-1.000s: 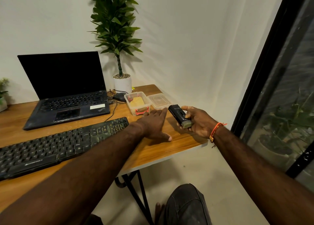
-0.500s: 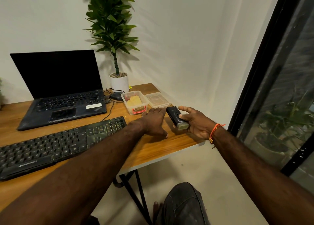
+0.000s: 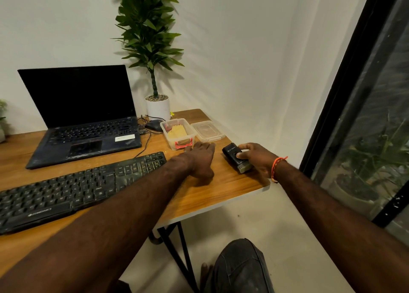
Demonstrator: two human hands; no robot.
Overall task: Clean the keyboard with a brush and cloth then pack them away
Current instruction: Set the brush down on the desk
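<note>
The wooden-topped bench (image 3: pixel 221 195) with black metal legs carries all items observed. The right hand (image 3: pixel 254 160) grips a small black rectangular brush (image 3: pixel 235 157) with a pale bristle end, thumb across its top face; the brush lies low over the bench near the right edge, and contact with the surface cannot be confirmed. The left hand (image 3: pixel 200 160) rests palm down on the bench, fingers extended and holding nothing, its fingertips just in front of the clear plastic box (image 3: pixel 178 133) with a red clasp. That box holds a folded yellow cloth (image 3: pixel 177 131). Its clear plastic lid (image 3: pixel 207 130) lies flat just beside it, to the right. The two hands are near each other but apart.

The black full-size keyboard (image 3: pixel 77 186) lies along the bench's near left portion, its right end beside the left forearm. Behind it stands an open dark laptop (image 3: pixel 84 120), screen blank. A black mouse (image 3: pixel 155 125) sits between the laptop and the box. A green potted plant in a white pot (image 3: pixel 158 107) stands at the wall. An orange thread bracelet (image 3: pixel 277 166) circles the right wrist.
</note>
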